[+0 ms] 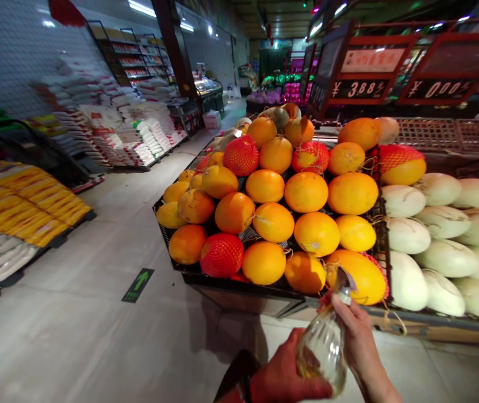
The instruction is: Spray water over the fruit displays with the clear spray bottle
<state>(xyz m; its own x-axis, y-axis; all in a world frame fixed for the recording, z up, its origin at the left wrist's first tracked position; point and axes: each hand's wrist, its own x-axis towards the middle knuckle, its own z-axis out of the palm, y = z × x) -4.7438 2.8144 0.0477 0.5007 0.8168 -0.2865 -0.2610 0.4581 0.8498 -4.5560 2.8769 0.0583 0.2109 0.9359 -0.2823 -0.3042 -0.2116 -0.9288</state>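
A clear bottle with pale liquid is held low in front of me by both hands. My left hand cups its base from below. My right hand wraps the upper side, fingers near the neck and cap. Just beyond the bottle rises a heap of orange-yellow melons on a black display stand; a few wear red foam nets.
Pale green-white melons fill the crate to the right. Price boards hang behind. Stacked sacks and yellow packs line the left of the tiled aisle, with a green floor arrow.
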